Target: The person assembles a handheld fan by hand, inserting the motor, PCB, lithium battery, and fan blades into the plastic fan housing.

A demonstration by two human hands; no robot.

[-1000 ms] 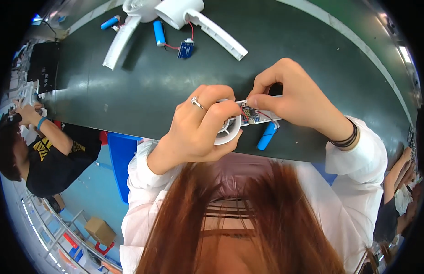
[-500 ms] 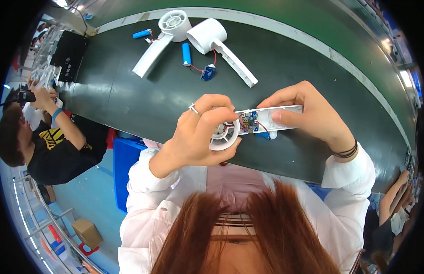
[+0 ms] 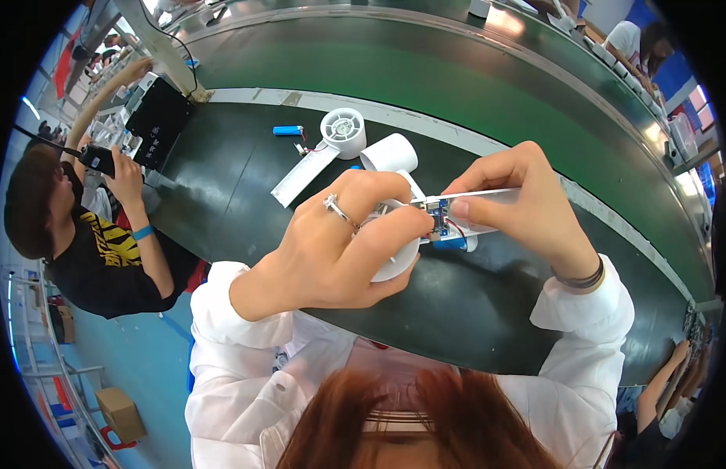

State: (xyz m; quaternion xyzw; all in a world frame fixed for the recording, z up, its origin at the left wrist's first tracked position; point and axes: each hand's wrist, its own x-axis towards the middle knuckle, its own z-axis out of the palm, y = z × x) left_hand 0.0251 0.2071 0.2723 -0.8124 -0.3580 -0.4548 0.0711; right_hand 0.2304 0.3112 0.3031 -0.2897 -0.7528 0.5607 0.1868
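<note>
Printed in small white characters on black rectangular panel (image 3: 161,117) at ten o'clock, too small to read. Printed in yellow on black T-shirt (image 3: 105,283) at nine o'clock, not legible.

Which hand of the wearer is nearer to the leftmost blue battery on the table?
Left. The left hand is on the wearer's side of the leftmost blue battery, slightly to its right; the right hand is much farther to its right.

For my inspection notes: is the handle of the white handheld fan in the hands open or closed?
Open. Between the left hand and right hand, the handle shows its blue circuit board and red wire uncovered.
</note>
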